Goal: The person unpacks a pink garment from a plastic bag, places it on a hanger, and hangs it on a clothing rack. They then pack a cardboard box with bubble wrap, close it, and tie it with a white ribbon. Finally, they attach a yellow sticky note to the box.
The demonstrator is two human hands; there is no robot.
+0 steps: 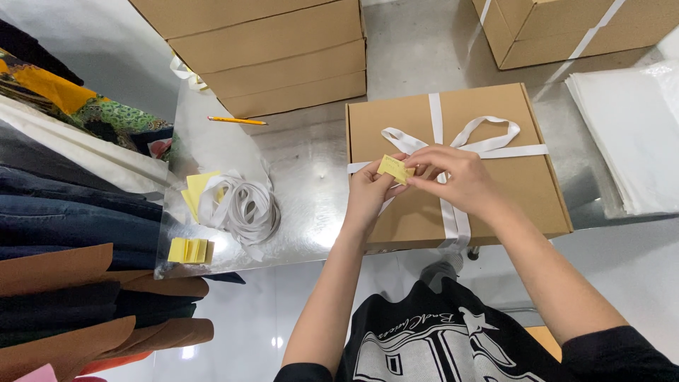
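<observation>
Yellow slip pinched by left hand and right hand fingers above closed, ribbon-tied cardboard box.

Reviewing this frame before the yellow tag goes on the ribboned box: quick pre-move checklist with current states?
1. Yellow tag gripped by both the left hand and right hand: ok.
2. Tag held over the cardboard box: ok.
3. White ribbon tied in a bow across the box: ok.
4. Box fully on the metal table: not ok, near edge overhangs.
5. Tag backing peeled off: cannot tell.
6. Spare yellow tags lying on the table: ok.
</observation>
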